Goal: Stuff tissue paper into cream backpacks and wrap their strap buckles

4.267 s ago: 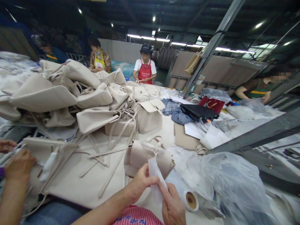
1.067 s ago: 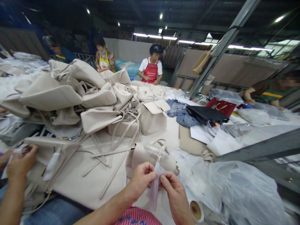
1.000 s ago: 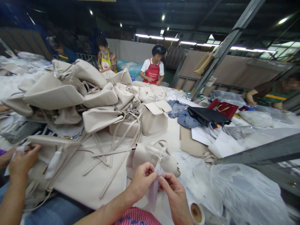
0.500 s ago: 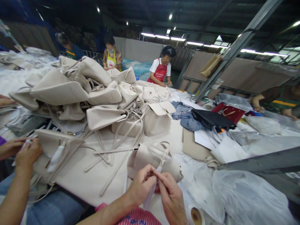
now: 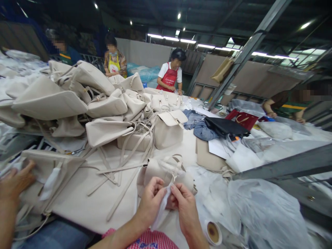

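In front of me a beige handbag (image 5: 149,176) lies on the table, its strap trailing left. A thin white wrapping strip (image 5: 161,209) hangs between my hands just before the bag. My left hand (image 5: 151,200) pinches one side of this strip between thumb and curled fingers. Thumb and forefinger of my right hand (image 5: 183,204) close on its other side near the top. Whether it is paper or film I cannot tell. Behind my fingers, a pale piece at the bag's handle (image 5: 174,170) shows. My hands hide part of the bag.
A big heap of beige bags (image 5: 52,100) fills the table's left. A co-worker's hand (image 5: 18,183) is at another bag (image 5: 49,162) nearby. A white roll (image 5: 214,232) and clear plastic (image 5: 267,211) lie at right, below a metal beam (image 5: 285,159). Other people work farther back.
My hands have drawn slightly apart at the fingertips, and more of the white strip shows between them. The whole view has shifted a little, moving the scene leftward.
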Tool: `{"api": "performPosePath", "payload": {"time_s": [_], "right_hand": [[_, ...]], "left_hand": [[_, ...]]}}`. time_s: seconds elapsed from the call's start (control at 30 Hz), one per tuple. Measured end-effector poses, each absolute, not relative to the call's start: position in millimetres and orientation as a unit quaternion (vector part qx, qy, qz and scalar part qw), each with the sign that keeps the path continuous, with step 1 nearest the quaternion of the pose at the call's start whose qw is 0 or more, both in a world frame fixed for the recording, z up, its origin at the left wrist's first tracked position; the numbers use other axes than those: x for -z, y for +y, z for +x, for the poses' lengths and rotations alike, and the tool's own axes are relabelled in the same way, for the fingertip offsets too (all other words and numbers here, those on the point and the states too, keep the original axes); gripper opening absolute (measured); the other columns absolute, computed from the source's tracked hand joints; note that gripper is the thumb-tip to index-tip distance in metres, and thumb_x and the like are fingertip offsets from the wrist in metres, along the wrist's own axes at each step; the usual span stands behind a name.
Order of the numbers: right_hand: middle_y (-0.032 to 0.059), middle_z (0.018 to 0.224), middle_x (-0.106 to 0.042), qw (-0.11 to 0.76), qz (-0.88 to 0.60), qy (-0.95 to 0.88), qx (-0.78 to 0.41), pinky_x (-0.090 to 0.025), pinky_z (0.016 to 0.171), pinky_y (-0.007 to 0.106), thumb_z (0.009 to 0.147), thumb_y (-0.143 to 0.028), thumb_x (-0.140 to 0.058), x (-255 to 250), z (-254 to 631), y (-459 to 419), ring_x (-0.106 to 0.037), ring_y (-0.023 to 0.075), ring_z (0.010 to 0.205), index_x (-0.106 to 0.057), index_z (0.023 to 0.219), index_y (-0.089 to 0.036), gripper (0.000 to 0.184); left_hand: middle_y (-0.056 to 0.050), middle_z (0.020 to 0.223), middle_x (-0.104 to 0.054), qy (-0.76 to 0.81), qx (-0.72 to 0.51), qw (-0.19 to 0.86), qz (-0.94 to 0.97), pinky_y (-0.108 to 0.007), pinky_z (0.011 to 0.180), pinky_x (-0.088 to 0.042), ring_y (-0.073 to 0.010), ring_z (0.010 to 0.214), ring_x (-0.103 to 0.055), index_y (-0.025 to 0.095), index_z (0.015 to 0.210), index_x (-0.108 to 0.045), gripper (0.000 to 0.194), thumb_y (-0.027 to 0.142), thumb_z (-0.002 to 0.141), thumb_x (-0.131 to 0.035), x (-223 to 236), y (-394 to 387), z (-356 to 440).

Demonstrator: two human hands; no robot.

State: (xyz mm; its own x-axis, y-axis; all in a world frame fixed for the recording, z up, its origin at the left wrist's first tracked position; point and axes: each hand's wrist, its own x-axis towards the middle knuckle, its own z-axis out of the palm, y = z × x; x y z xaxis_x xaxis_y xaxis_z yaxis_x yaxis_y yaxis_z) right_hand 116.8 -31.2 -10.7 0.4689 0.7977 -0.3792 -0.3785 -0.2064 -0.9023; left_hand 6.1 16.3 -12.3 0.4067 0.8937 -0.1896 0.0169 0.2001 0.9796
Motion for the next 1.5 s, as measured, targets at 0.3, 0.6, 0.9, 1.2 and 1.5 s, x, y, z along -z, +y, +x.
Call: {"api": "performPosePath", "payload": {"time_s": [0.3,0.6,0.9,1.2,1.5], "right_hand": [[-0.0077,0.047,-0.041,0.652,-0.576,-0.114,-0.48,-0.025,0.044,0.019,0.07,-0.043,-0.067,3.9,106.1,-21.9,-0.033,0.0064,0.045,-0.047,0.057,-0.019,0.034],[-0.0103,0.046,-0.037,0.669,-0.562,-0.093,-0.477,-0.021,0.041,0.019,0.067,-0.047,-0.067,8.0,101.3,-20.9,-0.028,0.0051,0.041,-0.047,0.061,-0.019,0.035],[-0.0107,0.046,-0.035,0.676,-0.545,-0.105,-0.486,-0.022,0.043,0.02,0.067,-0.049,-0.069,3.2,101.5,-23.5,-0.027,0.0053,0.042,-0.046,0.06,-0.02,0.038],[-0.0059,0.055,-0.052,0.684,-0.569,-0.171,-0.424,-0.036,0.052,0.021,0.067,-0.036,-0.069,12.1,108.7,-26.2,-0.043,0.0087,0.053,-0.059,0.064,-0.018,0.021],[-0.0053,0.056,-0.057,0.665,-0.599,-0.152,-0.418,-0.039,0.044,0.021,0.069,-0.045,-0.067,24.4,119.0,-31.6,-0.047,0.0093,0.044,-0.064,0.084,-0.019,0.031]], "left_hand": [[-0.002,0.074,-0.06,0.251,-0.413,0.366,0.795,-0.021,0.064,-0.045,-0.0129,0.069,-0.057,0.019,0.089,-0.063,0.021,0.017,0.089,-0.042,14.3,25.7,-4.0],[-0.001,0.075,-0.062,0.411,-0.391,0.46,0.683,-0.025,0.06,-0.05,-0.0153,0.065,-0.061,0.019,0.089,-0.054,0.011,0.028,0.086,-0.048,21.0,24.7,6.2],[-0.006,0.082,-0.066,0.354,-0.408,0.384,0.749,-0.028,0.074,-0.049,-0.0191,0.079,-0.062,0.02,0.08,-0.067,0.011,0.021,0.08,-0.056,-0.1,18.3,0.3],[-0.001,0.066,-0.067,0.452,-0.319,0.644,0.529,-0.024,0.061,-0.049,-0.0164,0.065,-0.058,0.016,0.073,-0.069,0.025,0.04,0.065,-0.073,6.6,18.7,6.8],[-0.001,0.063,-0.065,0.425,-0.282,0.763,0.397,-0.021,0.061,-0.048,-0.0127,0.061,-0.057,0.013,0.069,-0.065,0.038,0.044,0.055,-0.082,15.8,13.1,26.1]]}}
